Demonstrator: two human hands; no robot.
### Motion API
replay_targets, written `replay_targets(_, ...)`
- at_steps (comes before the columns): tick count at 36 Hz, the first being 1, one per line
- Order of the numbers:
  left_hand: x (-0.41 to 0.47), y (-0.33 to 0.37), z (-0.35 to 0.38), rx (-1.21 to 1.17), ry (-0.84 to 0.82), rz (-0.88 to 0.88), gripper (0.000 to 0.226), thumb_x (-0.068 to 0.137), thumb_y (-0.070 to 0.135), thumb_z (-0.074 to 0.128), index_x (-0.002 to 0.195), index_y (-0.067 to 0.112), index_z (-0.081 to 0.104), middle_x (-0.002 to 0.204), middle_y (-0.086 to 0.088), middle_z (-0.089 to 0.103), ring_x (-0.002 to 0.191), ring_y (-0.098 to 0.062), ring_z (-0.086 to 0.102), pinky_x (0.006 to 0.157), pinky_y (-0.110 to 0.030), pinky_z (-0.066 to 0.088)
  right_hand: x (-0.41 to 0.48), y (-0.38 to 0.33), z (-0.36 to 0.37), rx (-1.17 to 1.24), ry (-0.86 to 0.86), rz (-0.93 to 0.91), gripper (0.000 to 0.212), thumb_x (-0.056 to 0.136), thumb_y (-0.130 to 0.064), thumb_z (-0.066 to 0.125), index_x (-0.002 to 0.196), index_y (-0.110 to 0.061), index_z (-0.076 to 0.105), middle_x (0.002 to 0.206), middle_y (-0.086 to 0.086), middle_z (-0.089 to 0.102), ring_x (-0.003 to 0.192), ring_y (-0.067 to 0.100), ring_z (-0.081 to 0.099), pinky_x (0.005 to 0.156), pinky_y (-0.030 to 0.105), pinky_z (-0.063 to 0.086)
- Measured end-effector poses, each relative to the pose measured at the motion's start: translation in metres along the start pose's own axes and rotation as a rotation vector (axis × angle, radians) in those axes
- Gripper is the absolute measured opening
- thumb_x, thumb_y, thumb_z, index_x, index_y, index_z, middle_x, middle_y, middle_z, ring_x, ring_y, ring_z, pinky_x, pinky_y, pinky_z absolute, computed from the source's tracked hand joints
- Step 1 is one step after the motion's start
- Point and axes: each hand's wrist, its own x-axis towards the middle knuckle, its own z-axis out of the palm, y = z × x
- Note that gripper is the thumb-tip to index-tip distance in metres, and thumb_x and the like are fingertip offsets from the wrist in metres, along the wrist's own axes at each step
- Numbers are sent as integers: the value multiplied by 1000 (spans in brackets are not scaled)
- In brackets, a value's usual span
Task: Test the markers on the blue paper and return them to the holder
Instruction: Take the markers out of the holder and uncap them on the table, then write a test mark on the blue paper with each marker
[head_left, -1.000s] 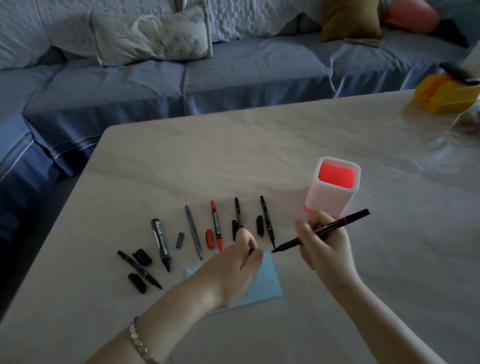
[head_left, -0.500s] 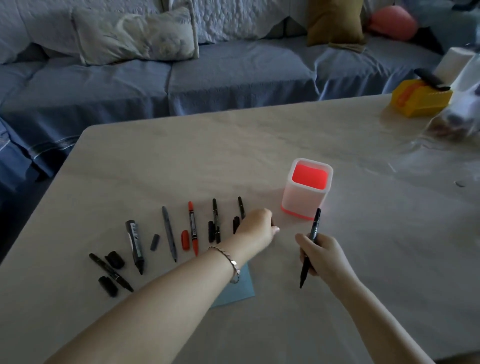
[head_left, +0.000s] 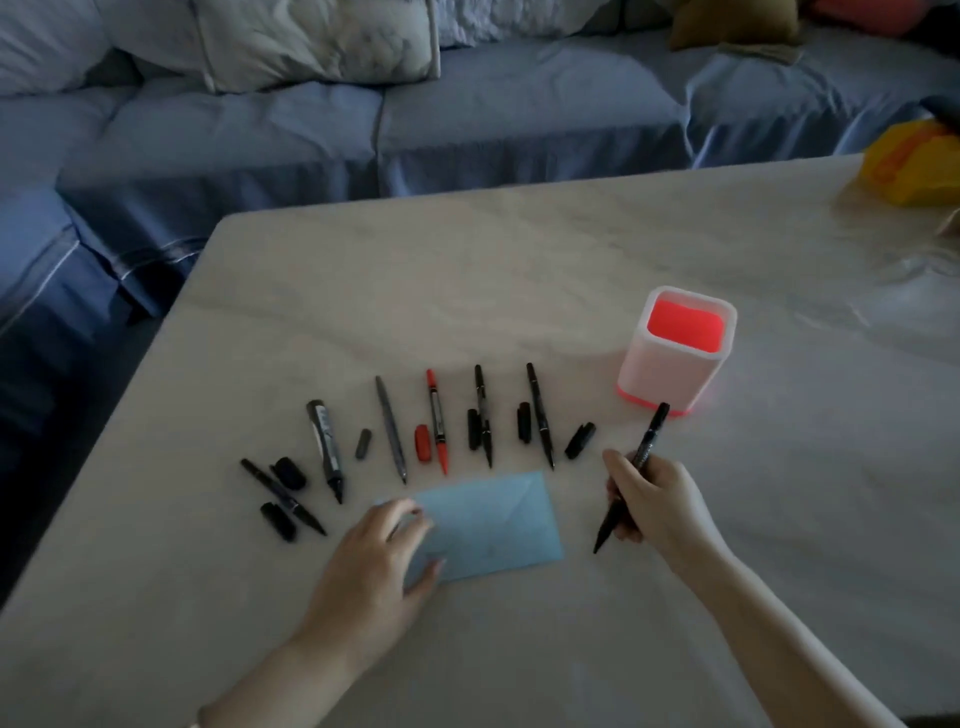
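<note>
A blue paper (head_left: 493, 522) lies flat on the table. My left hand (head_left: 382, 556) rests on its left edge with spread fingers. My right hand (head_left: 657, 501) grips an uncapped black marker (head_left: 649, 441), tip pointing down just right of the paper. Its black cap (head_left: 580, 440) lies loose beside my right hand. Several uncapped markers lie in a row behind the paper, among them a red marker (head_left: 437, 421) and a thick black marker (head_left: 324, 447), each with a cap near it. The white holder (head_left: 675, 353) with a red inside stands at the right end of the row.
The pale table (head_left: 519, 260) ends at its left edge (head_left: 171, 322), close to the markers. A blue sofa (head_left: 467, 114) with cushions runs along the far side. A yellow object (head_left: 909, 161) sits at the table's far right.
My left hand has pulled back from near the holder to the paper's left edge, leaving a black cap on the table. The right hand keeps its marker, tip down.
</note>
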Motion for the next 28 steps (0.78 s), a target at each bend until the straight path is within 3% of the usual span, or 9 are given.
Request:
replay_targets(3,-24,-15,2,69,-20,-60,45,75,46,46,94,13,72,105,-7,67,93,-23,67,77,-34,56,-6,-3,15,15,-1,-29,36,91,-23,50,59,-8,50,42,7,55,38,21,51,41,24,40)
replay_targets(8,-36,-15,13,76,-55,-69,44,78,43,41,94,18,73,111,-4,68,101,-24,66,78,-38,57,-18,-11,39,103,-10,-74,35,92,-26,51,63,-7,56,46,5,62,43,16,59,51,28,51)
replay_targets(13,-36,-8,19,46,-13,3,39,81,35,38,99,22,69,114,-1,67,106,-19,64,85,-31,52,-27,-19,55,158,4,-159,31,93,-23,49,68,-12,63,54,3,66,49,7,65,54,13,53)
replay_targets(16,-33,-4,21,20,13,13,37,81,32,40,99,22,69,111,0,68,103,-17,65,87,-28,49,-32,-20,60,189,-33,-181,27,94,-23,48,74,-17,65,59,5,67,53,9,66,57,18,56)
replay_targets(20,-27,1,28,2,96,68,23,77,31,61,93,20,71,104,0,70,96,-16,66,83,-28,53,-36,-17,68,185,-75,-205,23,94,-19,48,79,-17,66,64,4,71,61,11,68,55,21,56)
replay_targets(23,-23,5,31,14,103,117,34,79,35,42,91,23,72,103,2,71,95,-13,66,82,-27,53,-37,-14,71,169,-95,-235,20,92,-16,50,80,-19,65,70,2,71,68,12,69,55,21,56)
replay_targets(28,-23,-2,44,-12,195,184,25,82,36,45,98,23,60,108,1,68,104,-13,49,91,-27,36,-36,-14,78,136,-71,-299,12,81,-6,65,71,-13,64,55,-1,66,53,6,63,48,16,50)
